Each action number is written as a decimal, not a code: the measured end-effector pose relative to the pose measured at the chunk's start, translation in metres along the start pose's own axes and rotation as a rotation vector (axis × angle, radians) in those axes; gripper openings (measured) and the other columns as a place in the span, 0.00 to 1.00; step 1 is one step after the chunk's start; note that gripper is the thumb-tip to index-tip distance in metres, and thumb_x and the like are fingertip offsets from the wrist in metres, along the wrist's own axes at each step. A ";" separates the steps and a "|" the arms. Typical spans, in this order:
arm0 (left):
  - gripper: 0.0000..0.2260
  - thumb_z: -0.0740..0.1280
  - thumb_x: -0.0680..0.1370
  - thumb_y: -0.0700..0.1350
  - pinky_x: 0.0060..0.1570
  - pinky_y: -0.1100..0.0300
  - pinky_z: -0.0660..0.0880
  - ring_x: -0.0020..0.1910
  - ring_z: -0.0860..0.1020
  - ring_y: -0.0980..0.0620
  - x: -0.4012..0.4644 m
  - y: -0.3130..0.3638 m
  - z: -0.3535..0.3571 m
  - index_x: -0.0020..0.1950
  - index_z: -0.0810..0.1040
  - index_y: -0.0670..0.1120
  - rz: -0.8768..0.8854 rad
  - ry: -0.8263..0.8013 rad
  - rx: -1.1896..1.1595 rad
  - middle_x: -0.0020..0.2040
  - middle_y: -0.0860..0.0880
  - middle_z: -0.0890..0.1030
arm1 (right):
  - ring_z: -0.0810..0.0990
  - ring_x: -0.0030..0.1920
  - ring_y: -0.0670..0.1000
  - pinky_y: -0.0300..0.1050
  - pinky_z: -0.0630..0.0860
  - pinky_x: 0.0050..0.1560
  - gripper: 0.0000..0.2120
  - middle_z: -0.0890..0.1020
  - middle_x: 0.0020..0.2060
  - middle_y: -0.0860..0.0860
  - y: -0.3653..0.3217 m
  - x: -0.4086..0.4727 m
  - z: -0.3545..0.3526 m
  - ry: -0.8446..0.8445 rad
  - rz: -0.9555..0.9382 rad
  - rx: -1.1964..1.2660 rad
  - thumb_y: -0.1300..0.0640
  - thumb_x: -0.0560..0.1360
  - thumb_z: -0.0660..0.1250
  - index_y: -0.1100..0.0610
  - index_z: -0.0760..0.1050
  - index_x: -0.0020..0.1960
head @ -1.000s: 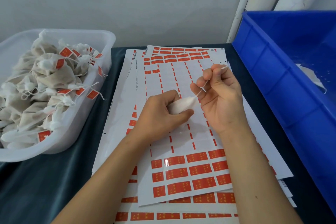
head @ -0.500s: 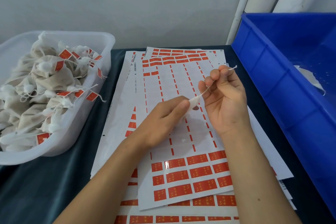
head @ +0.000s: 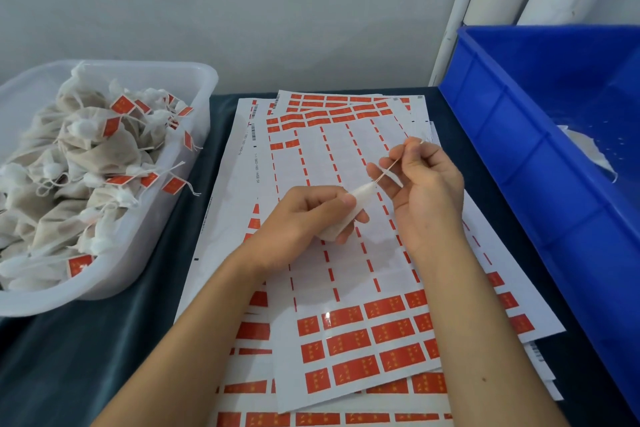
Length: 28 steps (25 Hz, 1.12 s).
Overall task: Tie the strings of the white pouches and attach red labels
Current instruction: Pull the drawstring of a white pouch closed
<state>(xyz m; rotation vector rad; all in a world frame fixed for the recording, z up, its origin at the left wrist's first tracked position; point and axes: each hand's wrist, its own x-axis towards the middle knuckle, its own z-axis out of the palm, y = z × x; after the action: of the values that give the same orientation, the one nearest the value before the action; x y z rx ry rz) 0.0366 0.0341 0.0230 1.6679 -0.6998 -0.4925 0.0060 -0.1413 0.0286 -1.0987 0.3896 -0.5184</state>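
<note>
Tabletop (head: 86,357): dark cloth cover; carries everything listed.

Blue crate (head: 519,156): right side; one white scrap inside, otherwise contents unseen.

Clear tub (head: 194,135): left side; heaped with tied pouches already bearing red labels.

Label sheets (head: 346,270): overlapping stack at centre; upper rows peeled bare, red labels (head: 367,340) remaining along the near rows.

Left hand (head: 304,218): curled round the body of the white pouch (head: 349,208), thumb and forefinger pinching near its gathered neck.

Right hand (head: 426,184): just beyond and right of the pouch, fingers curled, pinching the string (head: 389,168) taut.

White pouch: held above the sheets, between both hands, neck pointing toward the right hand. Judged light, soft and crushable; best steadied by the neck, not squeezed at the belly.

String: thin, limp, likely to slip; best taken close to the neck, kept under tension while knotting. No label visible on it yet.
</note>
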 end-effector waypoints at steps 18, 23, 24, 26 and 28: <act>0.11 0.66 0.84 0.50 0.36 0.58 0.73 0.37 0.79 0.51 0.005 -0.012 0.001 0.46 0.85 0.50 0.052 0.253 0.259 0.39 0.50 0.83 | 0.83 0.50 0.42 0.34 0.80 0.50 0.02 0.84 0.47 0.43 0.010 -0.011 0.011 -0.328 -0.285 -0.643 0.54 0.82 0.68 0.51 0.80 0.52; 0.07 0.69 0.82 0.49 0.36 0.67 0.75 0.38 0.79 0.57 0.007 -0.011 0.004 0.46 0.84 0.53 0.004 0.358 0.275 0.40 0.57 0.83 | 0.84 0.43 0.44 0.36 0.82 0.43 0.03 0.85 0.41 0.44 0.010 -0.009 0.008 -0.310 -0.246 -0.610 0.55 0.81 0.69 0.51 0.82 0.51; 0.06 0.68 0.82 0.49 0.37 0.66 0.76 0.40 0.80 0.56 0.007 -0.011 0.005 0.47 0.84 0.53 0.000 0.375 0.275 0.41 0.57 0.84 | 0.84 0.42 0.44 0.34 0.81 0.43 0.02 0.85 0.41 0.43 0.010 -0.009 0.007 -0.318 -0.247 -0.619 0.54 0.81 0.70 0.50 0.82 0.50; 0.06 0.68 0.82 0.49 0.40 0.64 0.77 0.43 0.81 0.55 0.007 -0.011 0.007 0.48 0.83 0.53 0.009 0.388 0.279 0.42 0.57 0.84 | 0.83 0.44 0.43 0.33 0.80 0.42 0.02 0.85 0.43 0.43 0.011 -0.010 0.008 -0.348 -0.239 -0.635 0.53 0.81 0.70 0.49 0.82 0.50; 0.05 0.67 0.82 0.48 0.40 0.65 0.77 0.43 0.81 0.56 0.006 -0.011 0.009 0.49 0.83 0.53 0.020 0.380 0.303 0.42 0.57 0.84 | 0.83 0.46 0.42 0.32 0.79 0.39 0.02 0.85 0.43 0.43 0.012 -0.012 0.010 -0.365 -0.230 -0.613 0.55 0.81 0.70 0.49 0.82 0.50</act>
<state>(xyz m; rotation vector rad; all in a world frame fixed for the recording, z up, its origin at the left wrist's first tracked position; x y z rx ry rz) 0.0370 0.0248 0.0107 1.9645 -0.5256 -0.0472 0.0039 -0.1232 0.0223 -1.8115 0.0945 -0.3935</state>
